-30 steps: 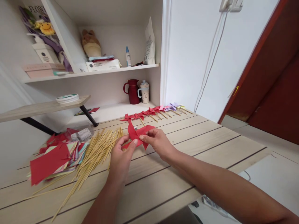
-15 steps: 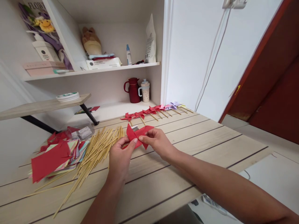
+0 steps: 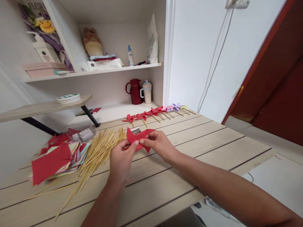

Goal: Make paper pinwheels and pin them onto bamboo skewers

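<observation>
Between both hands — red paper [image 3: 137,137] lower.

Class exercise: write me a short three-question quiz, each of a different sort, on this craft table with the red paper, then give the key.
1. True or false: both hands pinch the folded red paper piece.
2. What lies directly left of the left hand? A) pile of thin bamboo sticks B) dark red jug C) white bag
3. Fill in: the row of finished paper pinwheels lies along the table's ____ edge.

Key: 1 true; 2 A; 3 far.
</observation>
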{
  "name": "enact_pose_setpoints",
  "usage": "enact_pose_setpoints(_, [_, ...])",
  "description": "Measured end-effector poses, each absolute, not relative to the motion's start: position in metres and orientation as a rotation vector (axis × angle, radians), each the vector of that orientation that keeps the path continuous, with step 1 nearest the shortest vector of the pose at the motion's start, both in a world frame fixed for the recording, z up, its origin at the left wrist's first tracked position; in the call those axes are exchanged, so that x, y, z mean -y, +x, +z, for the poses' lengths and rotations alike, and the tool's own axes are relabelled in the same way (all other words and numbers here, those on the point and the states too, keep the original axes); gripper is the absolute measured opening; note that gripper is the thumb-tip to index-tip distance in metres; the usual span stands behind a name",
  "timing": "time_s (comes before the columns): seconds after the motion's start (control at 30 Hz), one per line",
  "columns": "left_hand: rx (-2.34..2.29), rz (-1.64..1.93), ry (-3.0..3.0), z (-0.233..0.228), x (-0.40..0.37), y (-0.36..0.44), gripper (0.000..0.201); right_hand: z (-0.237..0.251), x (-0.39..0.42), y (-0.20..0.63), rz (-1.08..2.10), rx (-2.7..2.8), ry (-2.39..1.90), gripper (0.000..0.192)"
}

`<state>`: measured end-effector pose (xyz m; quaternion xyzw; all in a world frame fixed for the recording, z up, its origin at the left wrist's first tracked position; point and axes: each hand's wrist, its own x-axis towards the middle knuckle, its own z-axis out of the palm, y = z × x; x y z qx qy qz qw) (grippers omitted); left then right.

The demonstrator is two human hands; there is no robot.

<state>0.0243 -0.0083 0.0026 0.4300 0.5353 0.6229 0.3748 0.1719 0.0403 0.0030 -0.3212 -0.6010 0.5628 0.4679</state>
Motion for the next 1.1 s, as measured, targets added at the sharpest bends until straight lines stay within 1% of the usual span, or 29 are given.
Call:
enact_pose_setpoints(0.2, [-1.315,1.559,0.890,0.002,0.006,0.020,0.036,0.001,-0.043,0.170,1.477,1.421,-0.728,0.035])
enact_pose_setpoints(0.33, [-1.250,1.610,0.751,0.001,0.002,0.016,0.037,-0.001,-0.044,0.170,1.504,1.377,-0.741,0.044])
enact_pose_setpoints(0.47, [-1.249,1.625,0.735,0.001,0.002,0.013,0.035,-0.004,-0.045,0.169,1.505,1.376,-0.764,0.052])
enact_pose_setpoints(0.73, [-1.249,1.642,0.749,0.001,0.004,0.010,0.040,-0.003,-0.044,0.170,1.519,1.418,-0.754,0.052])
enact_pose_setpoints(0.9, [-1.207,1.643,0.716,0.000,0.002,0.010,0.040,-0.004,-0.046,0.170,1.462,1.523,-0.764,0.044])
enact_pose_setpoints(1.1, [-1.176,1.646,0.650,0.001,0.002,0.011,0.034,-0.005,-0.047,0.170,1.367,1.600,-0.834,0.041])
